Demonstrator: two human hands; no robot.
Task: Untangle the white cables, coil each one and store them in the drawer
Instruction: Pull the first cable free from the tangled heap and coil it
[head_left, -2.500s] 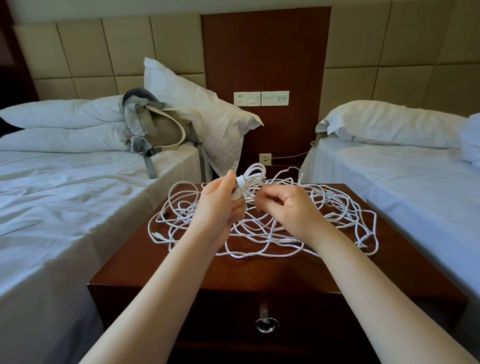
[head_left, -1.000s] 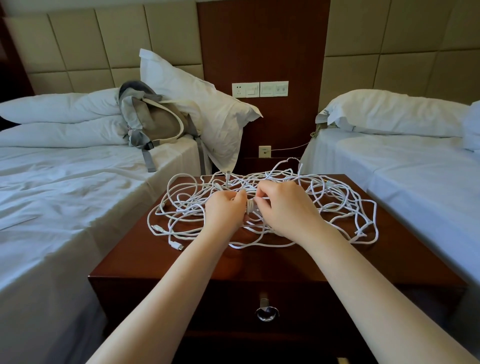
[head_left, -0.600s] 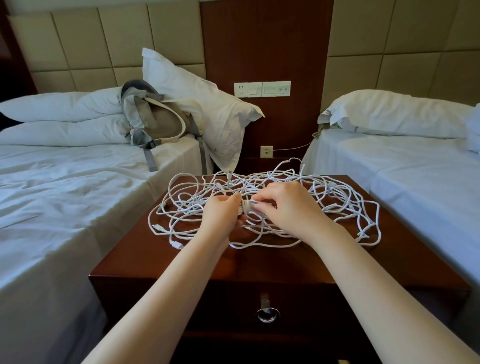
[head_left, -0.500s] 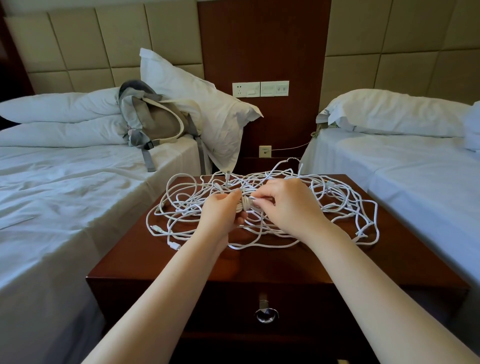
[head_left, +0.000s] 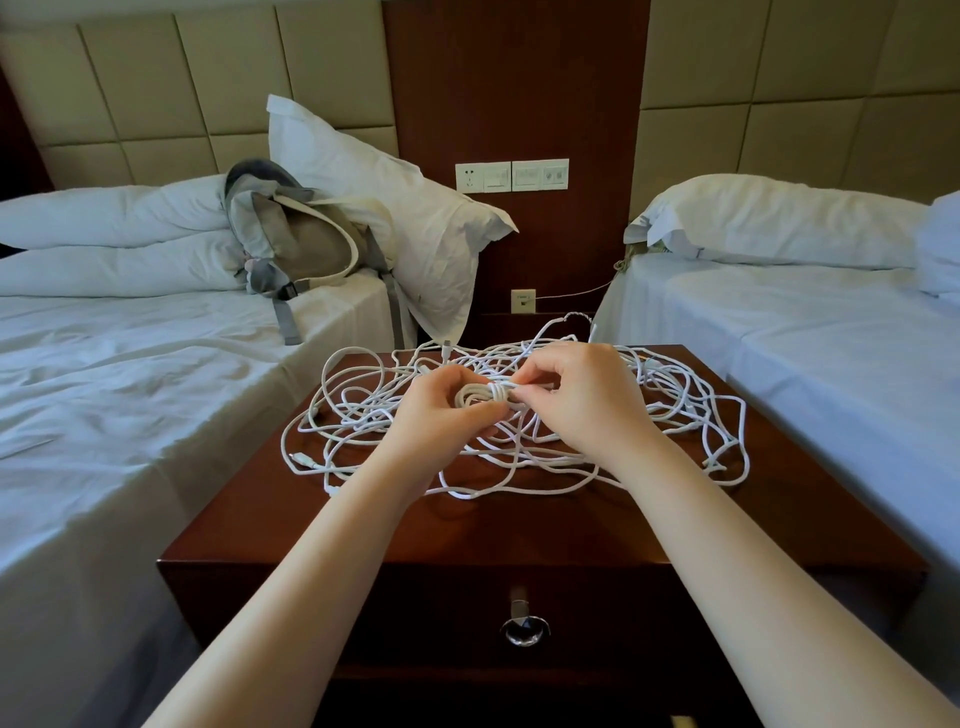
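Currently 1 small coil (head_left: 480, 397) lies between both hands, long axis left-right. Left hand (head_left: 441, 421) cups its loop end; right hand (head_left: 582, 400) pinches the wrapped end. Tangled white cables (head_left: 680, 415) sprawl on the bench (head_left: 519, 525) beneath; the drawer (head_left: 597, 613) sits shut below both wrists.

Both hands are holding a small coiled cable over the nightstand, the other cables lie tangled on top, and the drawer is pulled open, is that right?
No, the drawer is shut, as the head view shows. The rest holds: the left hand and right hand hold a small coiled cable over the nightstand, and the other cables lie tangled on top.
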